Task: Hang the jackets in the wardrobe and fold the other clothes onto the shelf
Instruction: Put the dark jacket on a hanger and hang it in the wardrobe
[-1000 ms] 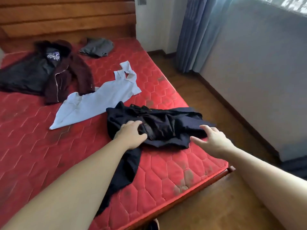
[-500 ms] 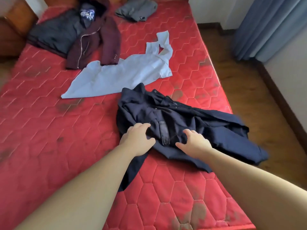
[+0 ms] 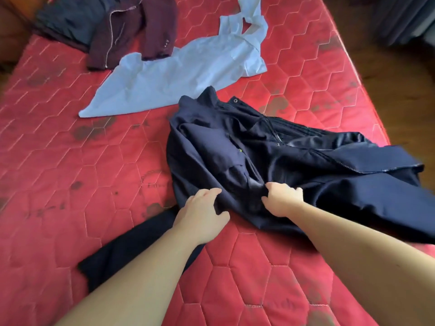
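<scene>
Gripping crumpled navy zip-front jacket [image 3: 270, 158] at near hem: left hand [image 3: 200, 211] and right hand [image 3: 281, 198], fingers closed into cloth, side by side. Jacket lies on red quilted mattress [image 3: 70, 184], one sleeve trailing under left forearm, partly hidden. Beyond: pale blue shirt [image 3: 179, 71], spread flat. Maroon zip jacket [image 3: 134, 31] and dark garment [image 3: 68, 22] at far edge, cut off by frame top.

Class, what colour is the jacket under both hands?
Dark navy jacket, clearest in the head view.
</scene>
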Tool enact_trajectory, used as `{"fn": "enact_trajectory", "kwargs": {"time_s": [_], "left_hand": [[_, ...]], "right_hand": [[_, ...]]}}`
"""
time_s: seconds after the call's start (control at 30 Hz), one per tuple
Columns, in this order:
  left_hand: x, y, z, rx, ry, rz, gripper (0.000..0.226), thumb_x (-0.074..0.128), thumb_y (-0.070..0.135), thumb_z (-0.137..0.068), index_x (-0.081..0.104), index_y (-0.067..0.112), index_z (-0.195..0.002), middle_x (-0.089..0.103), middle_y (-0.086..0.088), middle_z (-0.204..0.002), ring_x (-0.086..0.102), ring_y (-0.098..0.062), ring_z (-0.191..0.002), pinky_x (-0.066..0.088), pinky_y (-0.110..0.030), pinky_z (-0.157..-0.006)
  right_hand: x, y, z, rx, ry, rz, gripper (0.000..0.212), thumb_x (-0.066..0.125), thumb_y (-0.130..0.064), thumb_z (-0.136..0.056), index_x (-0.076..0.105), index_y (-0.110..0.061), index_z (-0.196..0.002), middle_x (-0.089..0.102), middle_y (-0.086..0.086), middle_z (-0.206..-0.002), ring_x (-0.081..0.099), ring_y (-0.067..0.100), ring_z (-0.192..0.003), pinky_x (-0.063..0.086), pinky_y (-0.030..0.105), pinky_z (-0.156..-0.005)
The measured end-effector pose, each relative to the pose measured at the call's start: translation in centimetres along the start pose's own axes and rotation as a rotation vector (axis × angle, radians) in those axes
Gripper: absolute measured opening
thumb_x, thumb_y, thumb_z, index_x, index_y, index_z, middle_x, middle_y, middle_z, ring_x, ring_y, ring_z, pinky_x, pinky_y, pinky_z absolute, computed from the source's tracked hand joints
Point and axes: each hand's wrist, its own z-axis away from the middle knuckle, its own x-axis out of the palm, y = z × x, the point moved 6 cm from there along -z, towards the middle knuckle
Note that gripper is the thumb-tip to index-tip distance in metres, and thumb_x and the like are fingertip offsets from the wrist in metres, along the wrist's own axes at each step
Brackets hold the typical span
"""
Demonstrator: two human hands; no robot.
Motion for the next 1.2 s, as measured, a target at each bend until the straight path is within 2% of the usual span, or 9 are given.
{"fn": "enact_trajectory", "kwargs": {"time_s": [0.23, 0.4, 0.47, 0.63, 0.7, 0.83, 0.93, 1.07, 1.2], "left_hand": [[2.4, 2.6, 0.0, 0.048, -0.041, -0.031, 0.078, 0.056, 0.03, -0.086, 0.013, 0.04, -0.151, 0.031, 0.006, -0.151, 0.046, -0.025, -0.127, 0.044, -0.042, -0.098], [6.8, 1.8, -1.0, -0.008, -0.176, -0.207, 0.086, 0.061, 0.042, -0.083, 0.011, 0.034, -0.153, 0.008, 0.008, -0.161, 0.045, -0.027, -0.132, 0.043, -0.044, -0.1], [8.0, 1.1, -1.3, -0.021, -0.186, -0.171, 0.08, 0.059, 0.044, -0.084, 0.021, 0.024, -0.152, 0.022, 0.009, -0.157, 0.043, -0.025, -0.134, 0.041, -0.044, -0.104], [5.9, -0.2, -1.1, -0.15, 0.107, 0.233, 0.042, 0.054, 0.053, -0.082, 0.065, 0.027, -0.112, 0.065, 0.002, -0.116, 0.058, -0.023, -0.112, 0.047, -0.037, -0.095], [3.3, 0.1, -1.1, -0.203, 0.245, 0.371, 0.036, 0.054, 0.058, -0.084, 0.065, 0.026, -0.093, 0.065, 0.001, -0.1, 0.06, -0.022, -0.1, 0.048, -0.036, -0.088], [2.3, 3.1, -0.6, -0.391, -0.15, 0.754, 0.081, 0.066, 0.069, -0.071, 0.056, 0.011, -0.126, 0.059, -0.003, -0.125, 0.058, -0.023, -0.112, 0.045, -0.034, -0.095], [0.5, 3.3, 0.2, -0.367, -0.078, 0.709, 0.045, 0.072, 0.022, -0.076, 0.06, 0.003, -0.115, 0.066, -0.008, -0.099, 0.06, -0.016, -0.077, 0.049, -0.025, -0.065], [-5.8, 3.0, 2.3, -0.255, 0.141, 0.697, 0.027, 0.046, 0.003, -0.086, 0.059, 0.011, -0.108, 0.057, 0.0, -0.086, 0.049, -0.014, -0.071, 0.035, -0.022, -0.053], [-14.8, 6.1, 5.5, -0.04, 0.136, 0.606, 0.029, 0.046, 0.003, -0.078, 0.062, 0.015, -0.098, 0.061, 0.001, -0.081, 0.053, -0.017, -0.072, 0.038, -0.024, -0.057]], "right_hand": [[1.9, -2.0, 8.2, -0.263, -0.434, 0.034, 0.021, 0.064, -0.036, -0.081, 0.061, -0.017, -0.072, 0.067, 0.001, -0.076, 0.062, 0.024, -0.077, 0.043, 0.024, -0.057], [-3.4, 0.6, 6.1, -0.152, 0.359, 0.077, 0.065, 0.067, -0.059, -0.076, 0.051, -0.024, -0.128, 0.051, 0.001, -0.129, 0.05, 0.024, -0.119, 0.04, 0.039, -0.095], [-2.4, 2.5, 4.6, 0.009, 0.29, 0.109, 0.104, 0.07, -0.066, -0.068, 0.024, -0.017, -0.147, 0.037, 0.007, -0.146, 0.036, 0.028, -0.135, 0.027, 0.045, -0.108], [0.4, 1.5, 6.6, 0.02, 0.138, -0.142, 0.033, 0.059, -0.03, -0.077, 0.052, -0.021, -0.108, 0.069, 0.009, -0.11, 0.062, 0.032, -0.106, 0.04, 0.038, -0.084], [-0.3, -1.4, 9.6, -0.145, 0.238, -0.105, 0.029, 0.056, -0.025, -0.076, 0.055, -0.024, -0.105, 0.071, 0.007, -0.1, 0.062, 0.034, -0.1, 0.035, 0.037, -0.078], [-1.3, -7.0, 15.1, -0.435, 0.231, -0.021, 0.035, 0.051, -0.023, -0.082, 0.049, -0.023, -0.117, 0.071, 0.004, -0.094, 0.06, 0.032, -0.083, 0.031, 0.037, -0.08], [-1.9, -8.3, 17.2, -0.527, 0.156, -0.001, 0.031, 0.048, -0.029, -0.089, 0.046, -0.02, -0.119, 0.068, 0.005, -0.1, 0.057, 0.031, -0.086, 0.033, 0.037, -0.08], [-5.6, -8.0, 18.7, -0.478, -0.108, -0.471, 0.045, 0.055, -0.056, -0.087, 0.054, -0.033, -0.125, 0.066, -0.013, -0.112, 0.059, 0.008, -0.103, 0.046, 0.029, -0.089], [-14.2, -7.7, 19.1, -0.31, 0.103, -0.608, 0.02, 0.059, -0.039, -0.091, 0.068, -0.024, -0.082, 0.065, -0.011, -0.076, 0.058, 0.007, -0.077, 0.043, 0.022, -0.071]]}}
